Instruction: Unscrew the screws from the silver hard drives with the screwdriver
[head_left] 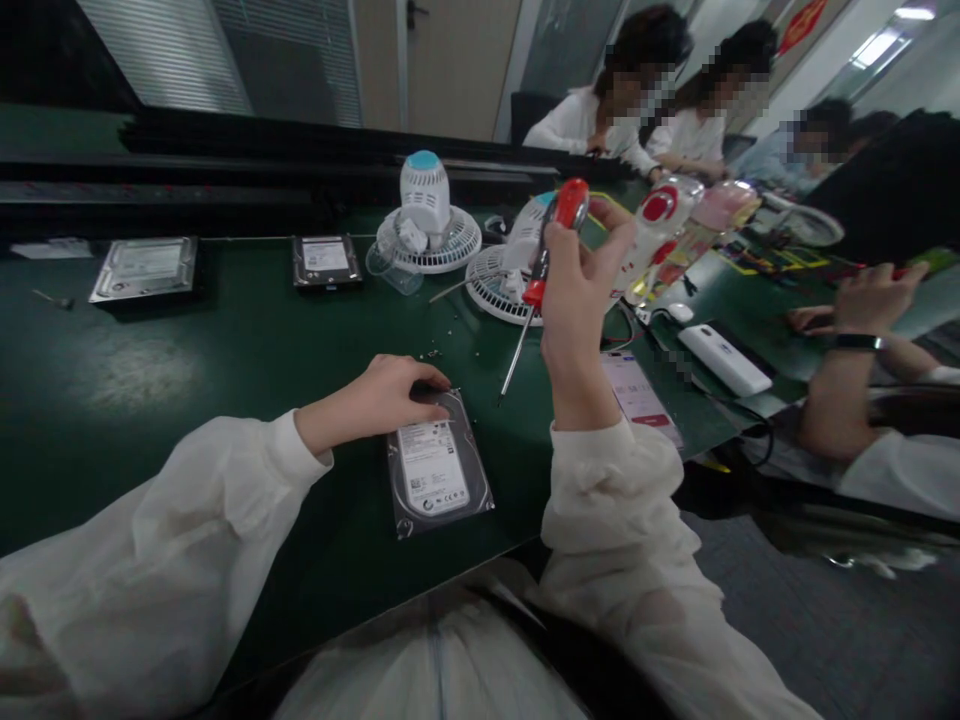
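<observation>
A hard drive point(433, 470) with a white label lies flat on the green table in front of me. My left hand point(390, 395) grips its far end, thumb across the top and fingers curled over the far edge. Raised to the right of the drive, my right hand point(581, 285) is closed round the red and black handle of a screwdriver point(534, 292). The screwdriver's shaft slants down to the left, and its tip is above the table, apart from the drive. A few tiny screw-like bits point(433, 353) are scattered beyond the drive.
Two more hard drives, one larger point(144, 268) and one smaller point(325, 262), lie at the back left. White fan parts point(427, 215) stand at the back middle. A phone point(641, 395) and a white power bank point(724, 358) lie to the right, near a co-worker's arm point(851, 370).
</observation>
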